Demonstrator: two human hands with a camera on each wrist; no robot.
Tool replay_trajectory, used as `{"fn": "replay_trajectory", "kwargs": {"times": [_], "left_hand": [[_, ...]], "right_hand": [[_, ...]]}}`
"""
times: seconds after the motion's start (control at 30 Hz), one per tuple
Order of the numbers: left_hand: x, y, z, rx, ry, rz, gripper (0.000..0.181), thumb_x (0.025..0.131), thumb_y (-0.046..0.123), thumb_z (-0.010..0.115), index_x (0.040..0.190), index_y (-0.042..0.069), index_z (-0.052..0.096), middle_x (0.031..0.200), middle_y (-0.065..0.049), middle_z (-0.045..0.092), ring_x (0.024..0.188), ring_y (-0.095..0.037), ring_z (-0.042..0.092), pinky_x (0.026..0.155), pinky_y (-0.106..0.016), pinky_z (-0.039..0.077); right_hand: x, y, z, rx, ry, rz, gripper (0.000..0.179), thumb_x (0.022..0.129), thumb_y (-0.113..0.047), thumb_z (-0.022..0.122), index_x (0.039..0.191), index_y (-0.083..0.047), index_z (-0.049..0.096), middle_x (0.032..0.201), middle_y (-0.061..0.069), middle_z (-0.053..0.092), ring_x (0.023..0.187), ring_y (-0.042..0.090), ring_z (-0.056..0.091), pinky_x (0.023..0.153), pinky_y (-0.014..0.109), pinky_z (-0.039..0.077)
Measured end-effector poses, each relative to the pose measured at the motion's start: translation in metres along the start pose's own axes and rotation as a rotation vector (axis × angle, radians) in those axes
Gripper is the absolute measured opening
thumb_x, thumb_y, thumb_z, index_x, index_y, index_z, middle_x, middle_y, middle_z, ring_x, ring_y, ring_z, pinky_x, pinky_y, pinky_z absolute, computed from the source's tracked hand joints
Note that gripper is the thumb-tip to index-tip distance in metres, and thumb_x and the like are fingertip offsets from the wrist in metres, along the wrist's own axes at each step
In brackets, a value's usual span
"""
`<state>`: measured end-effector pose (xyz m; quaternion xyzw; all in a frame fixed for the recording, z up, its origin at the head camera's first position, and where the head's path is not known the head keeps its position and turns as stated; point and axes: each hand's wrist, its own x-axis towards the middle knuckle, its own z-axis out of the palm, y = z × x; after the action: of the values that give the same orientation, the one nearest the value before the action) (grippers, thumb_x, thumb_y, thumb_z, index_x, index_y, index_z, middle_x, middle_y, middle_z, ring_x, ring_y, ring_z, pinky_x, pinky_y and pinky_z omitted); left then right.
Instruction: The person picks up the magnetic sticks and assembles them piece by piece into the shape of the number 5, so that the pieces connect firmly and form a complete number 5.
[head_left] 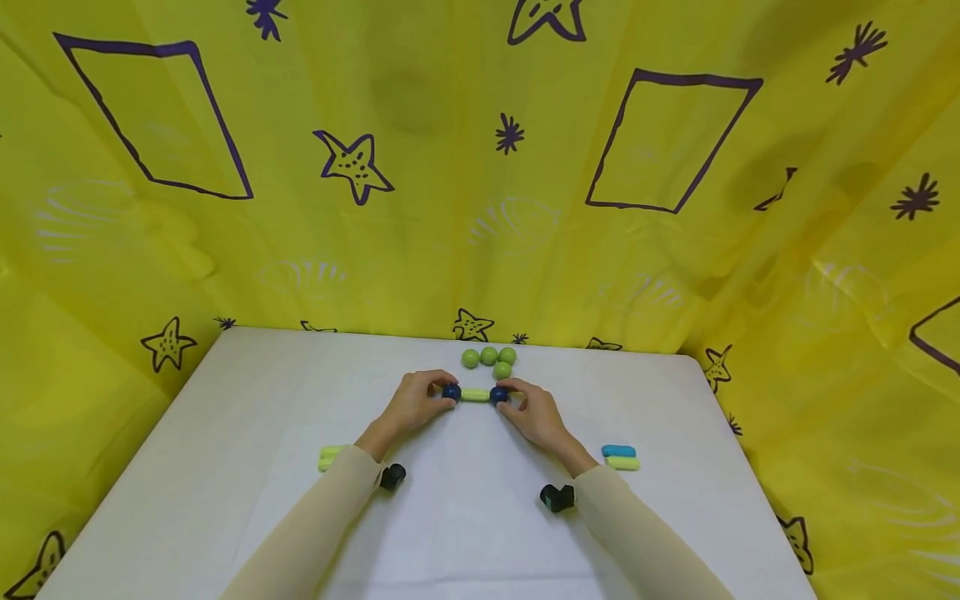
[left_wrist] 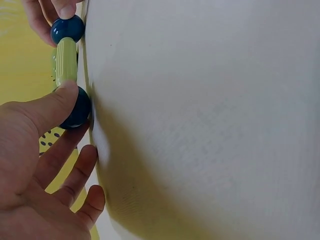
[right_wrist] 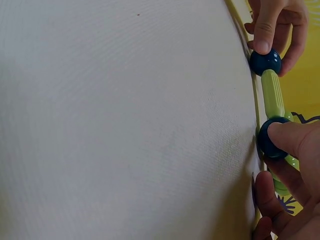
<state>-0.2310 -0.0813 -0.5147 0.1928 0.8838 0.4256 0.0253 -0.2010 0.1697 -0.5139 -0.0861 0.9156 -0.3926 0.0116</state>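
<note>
Near the far edge of the table, a ridged yellow-green rod (head_left: 475, 395) joins two dark blue balls, one at each end. My left hand (head_left: 412, 402) pinches the left blue ball (left_wrist: 80, 112) between thumb and fingers, its other fingers loosely bent beside the tabletop. The right blue ball (right_wrist: 270, 142) is pinched by my right hand (head_left: 537, 415) in the same way. The rod lies level between the two hands. Just behind it sit several light green balls (head_left: 489, 356), the nearest close to the right blue ball.
Yellow-green rods (head_left: 330, 452) lie left, partly behind the left sleeve. A blue rod (head_left: 618, 451) and another yellow-green rod (head_left: 622, 463) lie side by side at right. Yellow patterned curtain (head_left: 435, 275) encloses the white table (head_left: 225, 400) at the back and sides.
</note>
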Motion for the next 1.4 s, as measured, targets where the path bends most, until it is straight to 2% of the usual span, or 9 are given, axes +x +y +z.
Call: {"fn": "replay_trajectory", "kwargs": {"times": [0.17, 0.27, 0.47, 0.67, 0.93, 1.17, 1.4], "left_hand": [[-0.006, 0.001, -0.009, 0.05, -0.036, -0.015, 0.046, 0.087, 0.016, 0.084, 0.13, 0.012, 0.068, 0.115, -0.007, 0.074, 0.094, -0.022, 0.059, 0.089, -0.043, 0.048], [-0.011, 0.001, -0.019, 0.079, -0.049, 0.021, 0.049, 0.086, 0.018, 0.084, 0.132, 0.012, 0.066, 0.113, -0.008, 0.074, 0.091, -0.022, 0.06, 0.086, -0.043, 0.048], [-0.028, 0.0, -0.047, 0.08, -0.074, 0.09, 0.048, 0.085, 0.023, 0.085, 0.127, 0.008, 0.068, 0.112, -0.012, 0.074, 0.093, -0.03, 0.063, 0.085, -0.043, 0.049], [-0.052, -0.004, -0.076, 0.098, -0.112, 0.07, 0.046, 0.086, 0.029, 0.084, 0.124, 0.008, 0.069, 0.11, -0.014, 0.072, 0.091, -0.031, 0.063, 0.081, -0.042, 0.05], [-0.082, -0.018, -0.104, 0.124, -0.151, 0.024, 0.04, 0.086, 0.027, 0.083, 0.119, 0.009, 0.069, 0.102, -0.011, 0.071, 0.082, -0.023, 0.061, 0.074, -0.036, 0.049], [-0.102, -0.03, -0.12, 0.113, -0.18, -0.014, 0.039, 0.086, 0.025, 0.084, 0.119, 0.009, 0.069, 0.096, -0.005, 0.068, 0.08, -0.017, 0.06, 0.073, -0.031, 0.05], [-0.116, -0.04, -0.127, 0.109, -0.202, -0.005, 0.033, 0.086, 0.015, 0.083, 0.116, 0.008, 0.07, 0.091, -0.001, 0.067, 0.079, -0.015, 0.06, 0.073, -0.03, 0.05]], "right_hand": [[0.001, 0.0, 0.001, -0.002, -0.006, -0.006, 0.04, 0.095, -0.016, 0.076, 0.134, -0.016, 0.067, 0.126, 0.006, 0.07, 0.063, 0.014, 0.049, 0.058, 0.027, 0.04], [0.001, 0.001, 0.001, -0.002, -0.011, -0.01, 0.04, 0.095, -0.016, 0.075, 0.134, -0.016, 0.067, 0.126, 0.006, 0.07, 0.063, 0.014, 0.049, 0.058, 0.027, 0.04], [0.0, 0.002, -0.001, 0.009, -0.009, -0.016, 0.04, 0.094, -0.015, 0.076, 0.133, -0.015, 0.067, 0.125, 0.006, 0.071, 0.063, 0.014, 0.05, 0.058, 0.027, 0.04], [-0.001, 0.0, -0.003, 0.013, -0.009, -0.017, 0.04, 0.094, -0.015, 0.076, 0.133, -0.015, 0.068, 0.124, 0.007, 0.071, 0.061, 0.014, 0.05, 0.056, 0.026, 0.04], [-0.001, 0.0, -0.003, -0.004, -0.008, -0.019, 0.04, 0.094, -0.016, 0.076, 0.133, -0.016, 0.068, 0.123, 0.006, 0.071, 0.062, 0.014, 0.049, 0.058, 0.027, 0.039], [-0.001, 0.001, -0.003, 0.002, -0.005, -0.024, 0.04, 0.094, -0.015, 0.076, 0.133, -0.016, 0.068, 0.122, 0.006, 0.071, 0.062, 0.014, 0.05, 0.058, 0.027, 0.039], [0.0, 0.003, -0.002, 0.001, -0.004, -0.03, 0.04, 0.093, -0.016, 0.077, 0.133, -0.017, 0.068, 0.122, 0.005, 0.072, 0.061, 0.013, 0.05, 0.056, 0.027, 0.039]]}}
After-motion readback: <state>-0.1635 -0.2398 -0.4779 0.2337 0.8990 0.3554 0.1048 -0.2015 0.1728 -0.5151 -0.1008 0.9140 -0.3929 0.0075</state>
